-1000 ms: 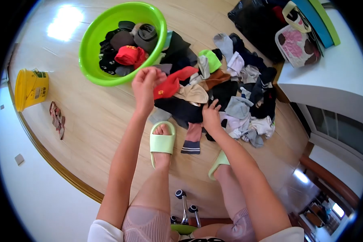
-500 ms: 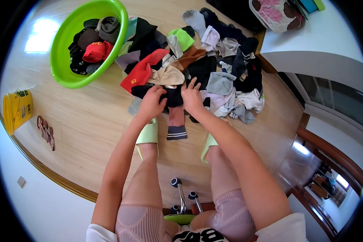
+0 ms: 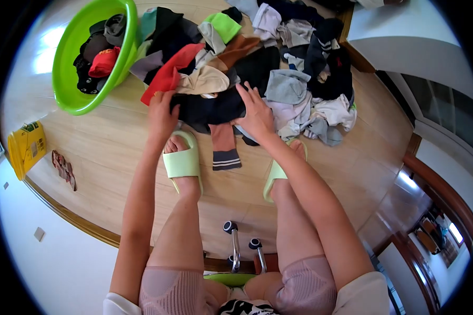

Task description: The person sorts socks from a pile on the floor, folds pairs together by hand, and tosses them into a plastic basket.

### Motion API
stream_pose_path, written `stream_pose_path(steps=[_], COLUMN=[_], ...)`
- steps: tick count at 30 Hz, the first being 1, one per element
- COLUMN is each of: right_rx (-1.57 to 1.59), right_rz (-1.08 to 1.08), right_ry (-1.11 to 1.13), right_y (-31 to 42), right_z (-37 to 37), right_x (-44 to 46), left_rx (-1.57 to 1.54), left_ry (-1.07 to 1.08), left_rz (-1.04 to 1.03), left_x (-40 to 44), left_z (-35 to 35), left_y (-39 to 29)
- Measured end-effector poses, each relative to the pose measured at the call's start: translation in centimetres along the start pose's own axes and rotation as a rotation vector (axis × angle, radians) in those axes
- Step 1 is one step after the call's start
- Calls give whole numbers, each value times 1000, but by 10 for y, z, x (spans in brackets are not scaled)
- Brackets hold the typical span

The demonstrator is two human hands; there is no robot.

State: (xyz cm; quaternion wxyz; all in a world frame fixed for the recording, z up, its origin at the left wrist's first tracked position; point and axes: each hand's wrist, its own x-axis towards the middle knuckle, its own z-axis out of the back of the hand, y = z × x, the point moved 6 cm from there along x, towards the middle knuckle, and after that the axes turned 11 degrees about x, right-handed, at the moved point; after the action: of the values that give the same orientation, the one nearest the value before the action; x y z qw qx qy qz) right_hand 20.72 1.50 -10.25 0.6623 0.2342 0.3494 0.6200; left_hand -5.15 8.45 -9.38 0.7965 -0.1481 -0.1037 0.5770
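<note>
A black sock [image 3: 207, 109] lies stretched crosswise between my hands at the near edge of a heap of socks. My left hand [image 3: 163, 116] is closed at its left end, beside a red sock [image 3: 168, 79]. On its right end rests my right hand [image 3: 256, 113], fingers and thumb spread apart. A beige sock [image 3: 205, 80] lies just beyond. From under the black fabric a brown-pink sock with a grey striped cuff [image 3: 225, 147] sticks out toward me. To the right of my right hand is a folded grey sock [image 3: 288, 86].
A green basin [image 3: 133, 52] holding dark and red socks stands on the floor at the upper left. A yellow bucket [image 3: 26, 149] and a small patterned cloth [image 3: 63, 170] are near the left wall. My feet wear pale green slippers [image 3: 182, 161]. Chair casters [image 3: 230, 227] show below.
My hands have moved apart along the black sock, the left one going left. The black sock now lies more spread out. The view has shifted slightly.
</note>
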Motion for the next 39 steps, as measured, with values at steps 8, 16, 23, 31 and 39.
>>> stream_pose_path(steps=[8,16,23,31,39], right_rx=[327,425,965,1029,394], right_rz=[-115,-234,-359,-497,-299], right_ry=[238,-19,84,146,-187], right_y=[-14,-32,-45,-73,-85], right_z=[38,11,34,78,91], right_x=[26,41,15,-37,-31], left_rx=[-61,-335,-1149,-1133,-202], left_ry=[24,-99,167,436,-111], left_rz=[105,69,523,570,149], left_x=[-1,-3,-13,-23,-6], left_z=[9,37,31,3,12], left_y=[30,14,26,-16,10])
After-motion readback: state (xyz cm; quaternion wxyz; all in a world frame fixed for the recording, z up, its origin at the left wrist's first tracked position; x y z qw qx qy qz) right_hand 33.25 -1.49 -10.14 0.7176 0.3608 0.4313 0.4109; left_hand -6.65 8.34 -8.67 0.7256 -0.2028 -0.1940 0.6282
